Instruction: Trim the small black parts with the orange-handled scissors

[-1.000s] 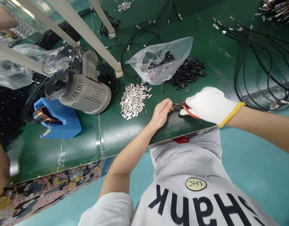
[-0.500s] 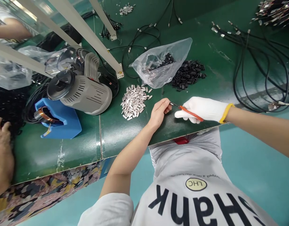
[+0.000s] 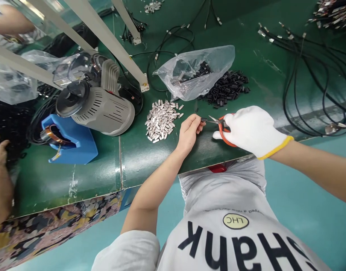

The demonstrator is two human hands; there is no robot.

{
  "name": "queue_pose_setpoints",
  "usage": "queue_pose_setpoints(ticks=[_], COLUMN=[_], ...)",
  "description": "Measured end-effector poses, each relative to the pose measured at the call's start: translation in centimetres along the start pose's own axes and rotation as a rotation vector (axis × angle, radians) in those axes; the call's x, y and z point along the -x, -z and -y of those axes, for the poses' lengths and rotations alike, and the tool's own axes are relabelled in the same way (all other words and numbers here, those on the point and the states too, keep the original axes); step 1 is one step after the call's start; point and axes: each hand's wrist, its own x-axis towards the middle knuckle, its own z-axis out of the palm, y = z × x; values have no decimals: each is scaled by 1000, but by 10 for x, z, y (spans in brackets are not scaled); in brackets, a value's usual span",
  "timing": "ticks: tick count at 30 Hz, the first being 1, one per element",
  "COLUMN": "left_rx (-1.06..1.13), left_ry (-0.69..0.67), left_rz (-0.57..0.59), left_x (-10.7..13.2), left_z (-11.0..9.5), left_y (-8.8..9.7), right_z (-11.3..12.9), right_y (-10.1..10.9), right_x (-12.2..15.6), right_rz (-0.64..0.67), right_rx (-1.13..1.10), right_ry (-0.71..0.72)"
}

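Pinching a small black oblong piece between thumb and fingers, our bare left hand appears just right of the frame's centre, over the glossy green tabletop. Facing it, our right hand, in a white yellow-cuffed glove, is wrapped around red-handled metal pliers, whose jaws stand parted beside the piece's exposed end; we cannot tell whether they touch it. At mid-frame, left of the hands, lies a heap of small silvery metal parts; above the hands, a clear plastic bag and a pile of black pieces. We judge the piece light, stiff and fairly smooth, hence apt to slip; we would hold it by its long sides, leaving one end free.
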Motion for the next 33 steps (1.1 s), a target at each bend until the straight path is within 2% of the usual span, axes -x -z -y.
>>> queue_pose_setpoints(ticks=[4, 8, 15, 20, 28, 33], left_rx=[-32, -93, -95, -54, -23, -1], left_ry=[-16, -17, -32, -16, -6, -18], left_rz=[-16, -30, -31, -35, -20, -18], left_x=[2, 4, 4, 4, 3, 3], left_z=[-1, 0, 3, 2, 4, 6], left_y=[-2, -3, -1, -2, -2, -2], right_z=[2, 7, 11, 10, 1, 0], right_y=[9, 19, 23, 20, 0, -5], right_x=[-5, -10, -15, -17, -12, -10], right_rz=[22, 123, 182, 177, 49, 74], right_rx=[10, -34, -34, -22, 3, -38], right_ry=[17, -27, -56, -43, 46, 24])
